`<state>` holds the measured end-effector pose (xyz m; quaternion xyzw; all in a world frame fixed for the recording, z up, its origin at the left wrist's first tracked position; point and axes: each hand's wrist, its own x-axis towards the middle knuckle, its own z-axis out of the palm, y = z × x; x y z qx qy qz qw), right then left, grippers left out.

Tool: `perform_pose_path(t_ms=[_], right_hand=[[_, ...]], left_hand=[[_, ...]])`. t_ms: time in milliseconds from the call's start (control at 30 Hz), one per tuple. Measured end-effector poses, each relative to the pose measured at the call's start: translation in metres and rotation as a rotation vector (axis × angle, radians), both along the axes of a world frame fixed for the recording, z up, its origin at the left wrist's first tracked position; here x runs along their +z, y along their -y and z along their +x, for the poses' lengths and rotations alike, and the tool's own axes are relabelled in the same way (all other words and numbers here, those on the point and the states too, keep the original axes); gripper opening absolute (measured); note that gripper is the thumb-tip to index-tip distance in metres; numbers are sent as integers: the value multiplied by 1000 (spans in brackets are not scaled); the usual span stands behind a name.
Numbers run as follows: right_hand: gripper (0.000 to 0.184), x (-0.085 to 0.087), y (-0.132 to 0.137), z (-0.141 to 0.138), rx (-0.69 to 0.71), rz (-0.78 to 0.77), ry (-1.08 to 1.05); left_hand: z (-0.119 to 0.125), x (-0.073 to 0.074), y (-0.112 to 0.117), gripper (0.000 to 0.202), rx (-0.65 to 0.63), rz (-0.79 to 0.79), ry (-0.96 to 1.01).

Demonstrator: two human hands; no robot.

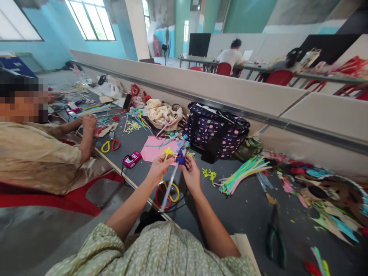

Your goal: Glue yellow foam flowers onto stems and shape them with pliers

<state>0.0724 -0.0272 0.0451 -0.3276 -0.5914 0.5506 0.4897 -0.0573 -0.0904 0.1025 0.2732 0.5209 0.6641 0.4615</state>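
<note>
My left hand (pixel 159 168) is closed in a pinch on a small yellow flower (pixel 168 151) with a thin pale stem below it. Close beside it, my right hand (pixel 191 174) grips a dark blue glue gun (pixel 181 159). A long translucent glue stick (pixel 170 188) sticks out of its back toward me. Both hands are just above the dark table, near a pink sheet (pixel 151 152). Blue and teal flower pieces (pixel 185 141) lie beyond the glue gun. Scissors (pixel 174 193) with red and yellow handles rest below my hands, partly behind the glue stick.
A dotted navy bag (pixel 220 132) stands against the low partition (pixel 258 90). To the right are a bundle of pastel stems (pixel 244 174), yellow pieces (pixel 209 174) and pliers (pixel 274 239). A magenta power strip (pixel 132 160) lies left. A co-worker (pixel 43 157) sits at the left.
</note>
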Motion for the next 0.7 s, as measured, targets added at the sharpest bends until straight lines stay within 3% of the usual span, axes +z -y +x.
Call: perform_pose_path(t_ms=[133,233,367,500,700], right_hand=[[39,-3,4,-11,153,-430,-394],[25,-4,4,-20,197,-661,-560],[17,-6,4,-45,241,-744,-582],[19,-16,7,-88,271,-820,-545],[12,-43,14,-151,326,-833,-453]], left_hand=[[-4,4,3,32,35,66,-5],[-16,2,10,28,104,75,-21],[-43,0,27,25,251,73,13],[-74,0,45,26,413,116,41],[-107,-18,59,28,432,77,34]])
